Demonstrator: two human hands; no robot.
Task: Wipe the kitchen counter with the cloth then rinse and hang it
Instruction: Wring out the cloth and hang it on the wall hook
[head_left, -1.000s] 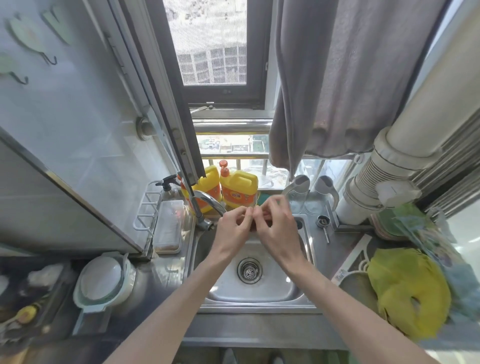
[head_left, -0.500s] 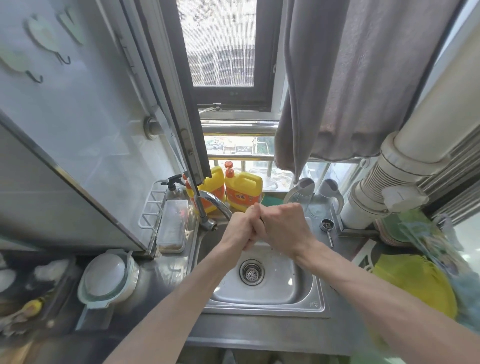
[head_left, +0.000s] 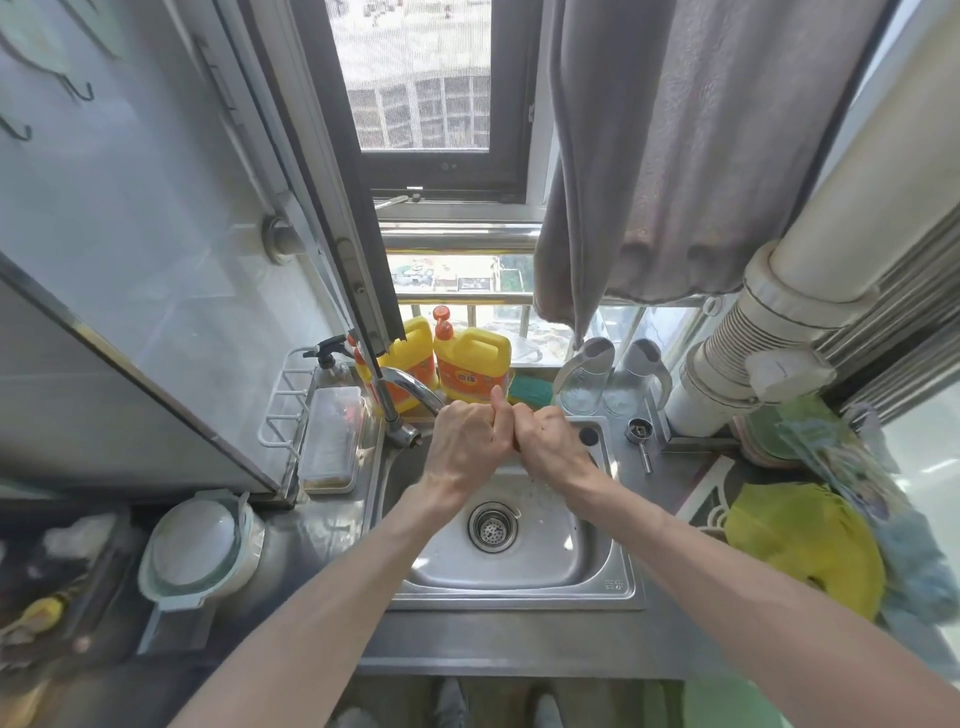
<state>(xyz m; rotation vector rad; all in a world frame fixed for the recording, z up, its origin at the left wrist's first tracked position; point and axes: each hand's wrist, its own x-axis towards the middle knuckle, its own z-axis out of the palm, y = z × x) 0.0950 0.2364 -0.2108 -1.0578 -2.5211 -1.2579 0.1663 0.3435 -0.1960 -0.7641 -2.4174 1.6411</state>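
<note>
We cannot make out the cloth itself: both hands are balled into fists pressed together over the sink (head_left: 621, 582), and whatever they squeeze is hidden inside them. The left hand (head_left: 467, 441) has its fingers curled shut with the thumb sticking up; the right hand (head_left: 550, 441) is clenched tight against it, knuckle to knuckle. Small drops show below the right wrist, above the basin.

The sink holds only its round drain strainer (head_left: 492, 526); its steel floor looks wet. The tap (head_left: 410, 389) arches in from the left, its spout hidden behind the left fist. Behind it stand two yellow detergent bottles (head_left: 471, 364), and a green sponge (head_left: 530, 389) lies just beside them. Two clear jugs (head_left: 584, 379) stand upright on the ledge to the right.

On the left counter we see a lidded white bowl (head_left: 195, 545) and a clear lidded box (head_left: 332, 441) in a wire rack. A grey towel (head_left: 691, 156) hangs above. At the right edge, a yellow bag (head_left: 800, 545) is blurred.
</note>
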